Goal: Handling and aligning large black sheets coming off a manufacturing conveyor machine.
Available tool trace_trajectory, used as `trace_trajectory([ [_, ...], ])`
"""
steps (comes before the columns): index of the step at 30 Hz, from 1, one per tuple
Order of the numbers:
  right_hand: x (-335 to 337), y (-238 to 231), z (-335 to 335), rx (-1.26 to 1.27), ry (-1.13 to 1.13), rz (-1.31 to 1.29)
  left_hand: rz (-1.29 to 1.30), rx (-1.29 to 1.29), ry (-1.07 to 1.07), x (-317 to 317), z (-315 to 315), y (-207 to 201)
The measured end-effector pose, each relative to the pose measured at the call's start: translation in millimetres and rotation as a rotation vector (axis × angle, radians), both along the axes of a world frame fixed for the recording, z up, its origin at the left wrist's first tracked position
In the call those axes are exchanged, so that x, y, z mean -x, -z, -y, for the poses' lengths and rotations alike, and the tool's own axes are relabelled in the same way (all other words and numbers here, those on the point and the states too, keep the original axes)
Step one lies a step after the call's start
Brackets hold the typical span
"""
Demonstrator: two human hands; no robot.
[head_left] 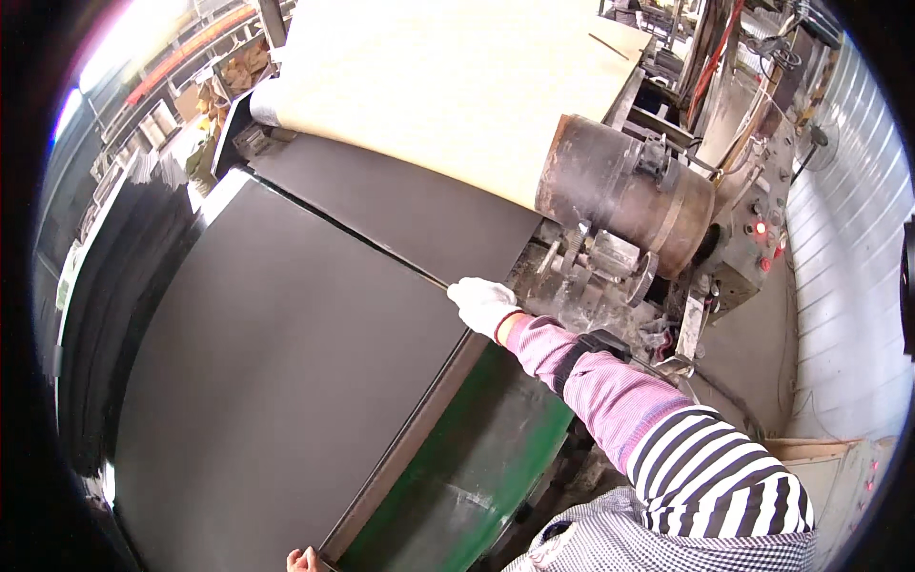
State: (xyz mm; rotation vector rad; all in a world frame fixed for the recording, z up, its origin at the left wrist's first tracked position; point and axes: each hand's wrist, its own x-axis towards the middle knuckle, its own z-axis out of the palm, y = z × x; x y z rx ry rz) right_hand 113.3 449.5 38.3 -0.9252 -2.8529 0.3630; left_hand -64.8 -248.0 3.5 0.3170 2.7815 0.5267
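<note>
A large dark grey sheet [286, 353] lies in front of me, with a narrow dark gap along its far edge. Beyond that gap, more of the dark material [400, 200] runs under a pale yellowish sheet [410, 105]. My right hand [481, 305], in a white glove, is closed at the right end of the gap, by the sheet's far right corner. A thin tip shows beside its fingers; what it grips is hidden. At the bottom edge, bent bare fingers of my left hand [303, 561] are closed on the sheet's near right corner, the rest being out of view.
A rusty cylindrical motor [624, 191] and gears [581, 257] stand just right of my right hand. Below my right arm is a green surface [467, 458]. Several dark sheets [119, 305] are stacked at left. A control box [753, 243] with lit red buttons stands at right.
</note>
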Motion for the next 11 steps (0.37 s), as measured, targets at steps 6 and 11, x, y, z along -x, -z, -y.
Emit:
trace_trajectory([
  [6, -57, -15, 39, -0.229, -0.183, -0.553, -0.142, 0.052, 0.249, -9, -67, 8],
  [11, -155, -31, 97, -0.064, -0.324, -0.580, -0.026, 0.117, 0.236, -35, -155, -24],
])
